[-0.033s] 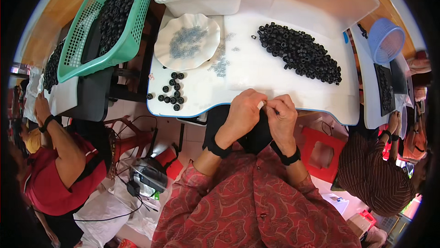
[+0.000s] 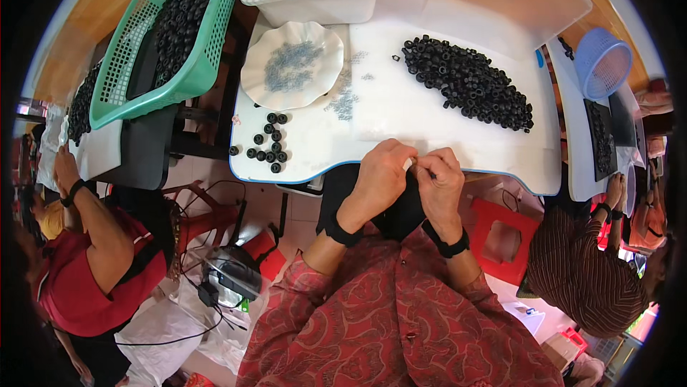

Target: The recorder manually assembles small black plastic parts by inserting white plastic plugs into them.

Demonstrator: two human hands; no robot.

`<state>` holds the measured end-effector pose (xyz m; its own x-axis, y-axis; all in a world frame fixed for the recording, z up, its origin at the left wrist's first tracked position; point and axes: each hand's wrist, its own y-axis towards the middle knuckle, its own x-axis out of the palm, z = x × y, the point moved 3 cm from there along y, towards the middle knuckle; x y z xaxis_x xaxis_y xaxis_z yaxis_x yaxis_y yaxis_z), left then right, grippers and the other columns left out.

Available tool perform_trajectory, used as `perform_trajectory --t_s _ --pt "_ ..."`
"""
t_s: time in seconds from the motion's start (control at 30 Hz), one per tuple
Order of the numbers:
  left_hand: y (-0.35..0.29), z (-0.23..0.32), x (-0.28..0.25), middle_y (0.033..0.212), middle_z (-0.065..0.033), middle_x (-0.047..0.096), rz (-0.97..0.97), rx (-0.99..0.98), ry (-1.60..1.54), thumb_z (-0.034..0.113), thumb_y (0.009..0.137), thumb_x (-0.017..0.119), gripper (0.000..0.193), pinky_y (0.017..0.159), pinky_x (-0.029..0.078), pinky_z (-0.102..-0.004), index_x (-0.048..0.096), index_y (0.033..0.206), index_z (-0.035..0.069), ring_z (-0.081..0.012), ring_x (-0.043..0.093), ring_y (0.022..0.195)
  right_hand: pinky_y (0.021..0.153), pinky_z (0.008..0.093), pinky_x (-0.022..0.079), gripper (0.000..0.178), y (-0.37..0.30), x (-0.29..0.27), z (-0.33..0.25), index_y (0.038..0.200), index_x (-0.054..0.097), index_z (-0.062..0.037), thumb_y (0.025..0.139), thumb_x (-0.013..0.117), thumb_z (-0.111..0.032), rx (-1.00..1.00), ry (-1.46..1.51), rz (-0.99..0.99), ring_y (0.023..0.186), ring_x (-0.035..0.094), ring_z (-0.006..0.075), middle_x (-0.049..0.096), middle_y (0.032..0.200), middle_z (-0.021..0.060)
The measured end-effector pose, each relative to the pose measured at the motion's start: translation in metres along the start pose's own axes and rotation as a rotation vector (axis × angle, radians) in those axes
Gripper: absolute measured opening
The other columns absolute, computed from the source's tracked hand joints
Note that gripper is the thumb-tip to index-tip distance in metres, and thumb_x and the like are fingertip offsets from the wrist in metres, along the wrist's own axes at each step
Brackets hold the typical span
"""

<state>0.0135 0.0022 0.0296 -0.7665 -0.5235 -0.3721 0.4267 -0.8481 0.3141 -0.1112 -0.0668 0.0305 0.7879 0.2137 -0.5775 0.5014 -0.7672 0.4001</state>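
My left hand [image 2: 379, 178] and my right hand [image 2: 439, 181] meet fingertip to fingertip at the table's front edge. Both are closed in a pinch, and what lies between the fingers is hidden or too small to name. A small white patch shows at the left fingertips. Beyond the right hand, a long heap of small black ring-shaped parts [image 2: 465, 80] covers part of the white table [image 2: 386, 118]. Left of my hands stands a loose group of round black pieces [image 2: 270, 156]. Behind it a wavy-rimmed white plate [image 2: 330, 75] carries many tiny greyish bits, with more bits [image 2: 345, 104] scattered beside it.
A white tub [image 2: 322, 7] with black parts stands at the back, and a green basket [image 2: 154, 103] full of them at the left. A clear plastic sheet or lid [image 2: 508, 0] lies at the back right. A blue basket [image 2: 603, 63] and seated co-workers flank the table.
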Motion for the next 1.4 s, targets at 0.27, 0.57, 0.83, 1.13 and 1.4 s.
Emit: perform_trajectory --t_s 0.27,0.57,0.83,1.13,1.4 --pt "-0.005 0.006 0.006 0.090 -0.0157 0.063 0.017 0.082 0.148 -0.011 0.072 0.059 0.031 0.073 0.052 -0.0422 0.066 0.099 0.002 -0.0366 0.062 0.085 0.057 0.0328 0.045 0.011 0.000 -0.003 0.000 0.079 0.069 -0.0034 0.073 0.072 0.005 0.050 -0.031 -0.015 0.066 0.058 0.0214 0.060 0.079 0.0074" --pt "-0.009 0.019 0.013 0.093 -0.0146 0.059 0.017 0.223 0.268 -0.007 0.071 0.061 0.031 0.074 0.052 -0.0398 0.064 0.101 -0.002 -0.0336 0.059 0.087 0.061 0.0400 0.048 0.009 0.004 -0.007 0.000 0.076 0.067 -0.0020 0.072 0.068 0.006 0.066 -0.066 -0.092 0.069 0.060 0.0307 0.062 0.083 0.0108" --pt "-0.011 0.022 0.013 0.087 -0.0141 0.050 -0.003 0.375 0.360 0.000 0.073 0.060 0.022 0.073 0.047 -0.0363 0.059 0.094 -0.004 -0.0302 0.051 0.081 0.066 0.0386 0.050 0.012 0.006 -0.016 -0.014 0.089 0.066 -0.0009 0.081 0.061 0.006 0.172 -0.016 0.014 0.074 0.062 0.0284 0.061 0.091 0.0137" --pt "-0.012 0.024 0.013 0.091 -0.0178 0.059 0.078 0.385 0.126 0.004 0.075 0.057 0.021 0.076 0.047 -0.0422 0.062 0.094 -0.004 -0.0352 0.056 0.091 0.098 0.0366 0.041 0.033 0.027 0.007 -0.038 0.106 0.067 0.0040 0.095 0.042 -0.014 -0.189 0.330 -0.291 0.105 0.059 0.0295 0.065 0.111 0.0175" --pt "-0.016 0.008 0.016 0.088 -0.0196 0.060 0.025 0.451 0.217 -0.002 0.067 0.062 0.018 0.074 0.049 -0.0434 0.066 0.084 -0.004 -0.0378 0.058 0.089 0.095 0.0366 0.041 0.036 0.025 0.013 -0.031 0.093 0.067 0.0019 0.097 0.036 -0.017 -0.145 0.391 -0.261 0.099 0.058 0.0282 0.066 0.106 0.0167"
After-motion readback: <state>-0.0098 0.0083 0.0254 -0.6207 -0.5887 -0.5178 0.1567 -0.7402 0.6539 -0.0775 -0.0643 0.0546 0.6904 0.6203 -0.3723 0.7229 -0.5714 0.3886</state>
